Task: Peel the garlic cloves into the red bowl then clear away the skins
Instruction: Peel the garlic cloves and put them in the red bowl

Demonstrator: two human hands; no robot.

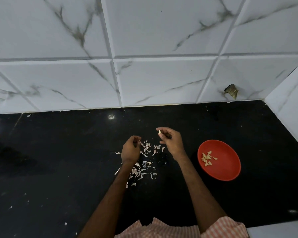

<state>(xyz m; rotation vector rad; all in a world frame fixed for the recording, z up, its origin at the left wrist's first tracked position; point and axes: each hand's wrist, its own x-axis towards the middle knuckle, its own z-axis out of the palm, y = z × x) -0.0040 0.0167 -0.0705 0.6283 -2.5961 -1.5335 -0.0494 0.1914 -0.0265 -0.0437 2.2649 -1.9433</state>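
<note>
Fingers (163, 129) of the right hand (171, 140) pinch a garlic clove (159, 132) above the black counter (58, 152).
Left hand (130, 150) is curled, it seems on a skin piece (141, 143), over the scattered skins (145, 150); the red bowl (230, 169) with peeled cloves (207, 158) stands apart, right of both hands.

Round red bowl (228, 170) sits upright toward the black counter's (58, 152) right side, with a small cluster of pale peeled cloves (207, 158) inside. White papery skins (145, 150) lie scattered mid-counter. The right hand (170, 141) pinches one clove (159, 132).
</note>
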